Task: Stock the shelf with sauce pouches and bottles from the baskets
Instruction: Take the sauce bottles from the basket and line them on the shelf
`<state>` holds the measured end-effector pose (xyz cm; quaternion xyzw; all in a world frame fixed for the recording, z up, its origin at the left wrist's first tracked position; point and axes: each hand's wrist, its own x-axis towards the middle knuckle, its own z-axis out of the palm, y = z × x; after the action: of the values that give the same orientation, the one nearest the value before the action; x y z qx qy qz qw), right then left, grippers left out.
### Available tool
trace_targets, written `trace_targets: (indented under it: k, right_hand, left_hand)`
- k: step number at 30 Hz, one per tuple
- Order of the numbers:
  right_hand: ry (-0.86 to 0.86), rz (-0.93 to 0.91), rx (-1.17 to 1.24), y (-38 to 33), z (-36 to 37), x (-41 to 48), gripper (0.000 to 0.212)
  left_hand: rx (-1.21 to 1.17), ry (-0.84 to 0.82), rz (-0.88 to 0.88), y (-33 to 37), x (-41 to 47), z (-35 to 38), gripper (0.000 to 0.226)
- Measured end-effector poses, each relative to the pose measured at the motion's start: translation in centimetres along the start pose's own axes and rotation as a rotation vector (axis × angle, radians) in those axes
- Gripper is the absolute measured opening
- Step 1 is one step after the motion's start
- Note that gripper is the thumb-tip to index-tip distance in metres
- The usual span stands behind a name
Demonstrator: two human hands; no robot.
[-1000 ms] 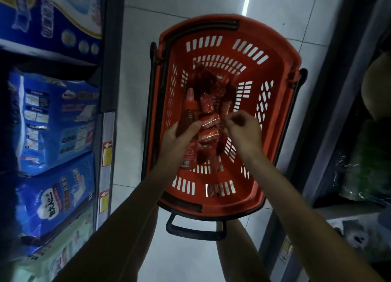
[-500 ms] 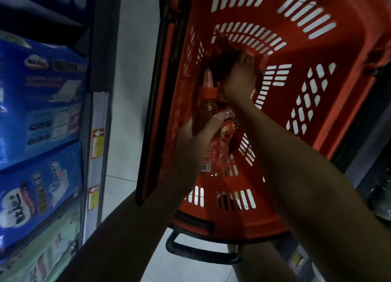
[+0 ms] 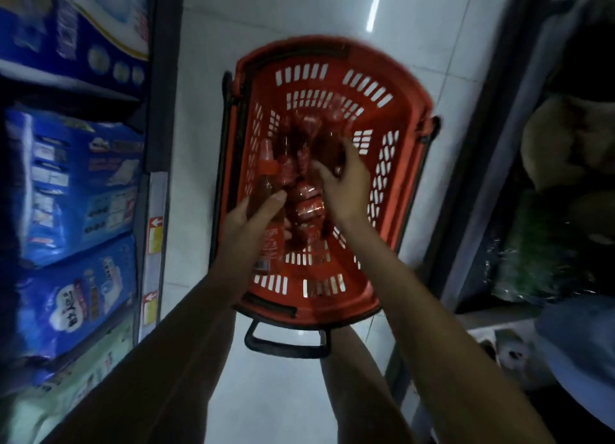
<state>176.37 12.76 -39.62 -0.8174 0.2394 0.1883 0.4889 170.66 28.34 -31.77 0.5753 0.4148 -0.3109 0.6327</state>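
Note:
A red plastic basket (image 3: 392,117) stands on the white tiled floor between two shelves. Inside lie several red sauce pouches (image 3: 307,204) and an orange-capped sauce bottle (image 3: 268,184). My left hand (image 3: 246,224) grips the bottle around its lower body, thumb across the front. My right hand (image 3: 346,184) reaches into the basket's middle and holds a dark red pouch (image 3: 329,147) lifted above the pile; the image is blurred there.
A shelf (image 3: 156,164) on the left carries blue and green packs (image 3: 73,184) with price tags on its edge. A dark shelf (image 3: 499,164) on the right holds bagged goods. The basket's black handle (image 3: 283,343) points toward me.
The camera pulled back from the basket. My right hand drew back from the far end toward the middle, a pouch in its fingers. My left hand keeps its hold on the bottle.

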Motion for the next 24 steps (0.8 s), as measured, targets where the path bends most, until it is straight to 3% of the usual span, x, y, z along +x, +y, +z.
trace_targets:
  k: [4, 10, 15, 20, 24]
  right_hand:
    - [-0.129, 0.127, 0.301, -9.6, -7.7, -7.9, 0.056]
    - [-0.263, 0.052, 0.507, -27.1, -20.0, -20.3, 0.051]
    - [-0.362, -0.049, 0.843, -39.0, -27.5, -29.5, 0.044]
    - [-0.371, -0.093, 1.12, -45.8, -32.1, -36.6, 0.052]
    - [-0.445, -0.17, 1.107, -49.0, -34.5, -40.9, 0.062]
  left_hand:
    - [0.011, -0.019, -0.029, 6.8, -7.7, -0.2, 0.057]
    - [0.006, -0.189, -0.003, 19.9, -23.1, -1.2, 0.056]
    - [-0.025, -0.367, 0.122, 29.2, -35.6, -2.5, 0.038]
    - [0.016, -0.467, 0.26, 33.9, -45.4, -3.7, 0.048]
    - [0.04, -0.406, 0.388, 35.2, -51.7, -4.1, 0.063]
